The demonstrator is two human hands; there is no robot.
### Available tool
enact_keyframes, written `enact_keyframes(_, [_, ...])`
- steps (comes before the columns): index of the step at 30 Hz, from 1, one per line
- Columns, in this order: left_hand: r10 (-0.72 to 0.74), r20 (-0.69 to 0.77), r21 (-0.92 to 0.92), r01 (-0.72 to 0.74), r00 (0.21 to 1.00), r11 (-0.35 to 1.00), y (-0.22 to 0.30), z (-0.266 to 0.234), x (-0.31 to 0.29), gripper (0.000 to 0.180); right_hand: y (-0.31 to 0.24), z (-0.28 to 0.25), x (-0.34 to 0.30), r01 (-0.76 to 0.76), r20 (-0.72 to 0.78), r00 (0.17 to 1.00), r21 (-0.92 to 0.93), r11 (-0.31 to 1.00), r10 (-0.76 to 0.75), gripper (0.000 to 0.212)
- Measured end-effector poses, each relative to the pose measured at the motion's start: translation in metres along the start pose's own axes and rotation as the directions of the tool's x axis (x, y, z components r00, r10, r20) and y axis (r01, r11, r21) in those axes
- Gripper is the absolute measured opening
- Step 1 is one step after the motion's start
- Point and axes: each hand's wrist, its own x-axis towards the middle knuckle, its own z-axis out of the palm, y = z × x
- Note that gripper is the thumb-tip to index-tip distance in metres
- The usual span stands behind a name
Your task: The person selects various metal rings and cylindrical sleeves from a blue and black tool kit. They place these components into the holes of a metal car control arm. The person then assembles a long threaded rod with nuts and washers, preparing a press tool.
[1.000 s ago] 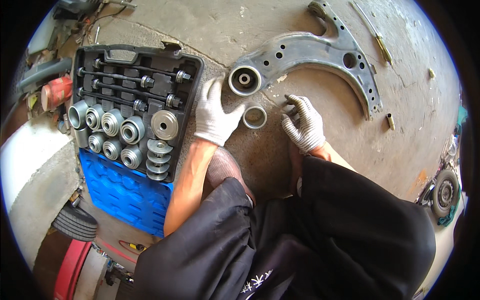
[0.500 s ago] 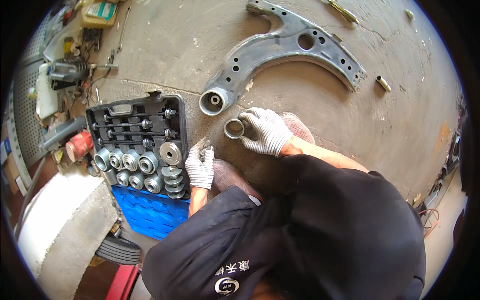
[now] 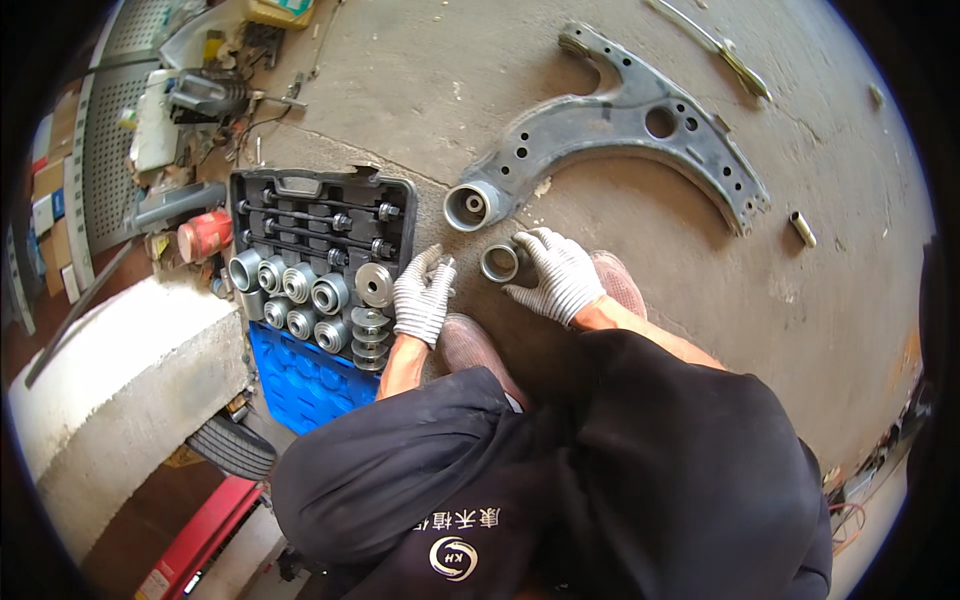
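The right grip curls at the metal ring, closure on it not determinable, the left grip has fingertips parted beside the black case, and the ring is off the case's right edge near the control arm.

Dressed mostly in black

Black clothing is creasing and bearing a round white emblem. Beside the emblem, white lettering is running in a row. Well beyond the emblem, knitted gloves are showing narrow grey-and-white stripes, and two reddish-brown shoes are showing a mesh-like texture.
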Motion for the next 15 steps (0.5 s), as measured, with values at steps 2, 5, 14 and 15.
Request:
enact_keyframes(2, [-0.029, 0.008, -0.003, 0.029, 1.0, 1.0, -0.007, 0.001, 0.0, 0.05, 0.0, 0.002, 0.001, 0.033, -0.047, 0.998, -0.02, 0.999, -0.034, 0.072])
enact_keyframes(5, [-0.038, -0.003, 0.072, 0.038, 0.999, 0.997, -0.009, -0.001, -0.013, 0.05, -0.007, 0.001, 0.004, 0.027, -0.021, 0.999, 0.03, 0.999, -0.026, 0.074])
enact_keyframes(14, [0.047, 0.031, 0.133, -0.051, 0.998, 0.99, -0.048, 0.004, -0.027, 0.044, -0.019, -0.019, 0.004, 0.008, 0.09, 0.996, -0.055, 0.998, -0.003, 0.088])
enact_keyframes(15, [0.065, 0.015, 0.118, -0.067, 0.998, 0.991, -0.051, 0.006, -0.028, 0.044, -0.024, -0.027, 0.005, -0.032, 0.115, 0.993, -0.073, 0.997, 0.04, 0.088])
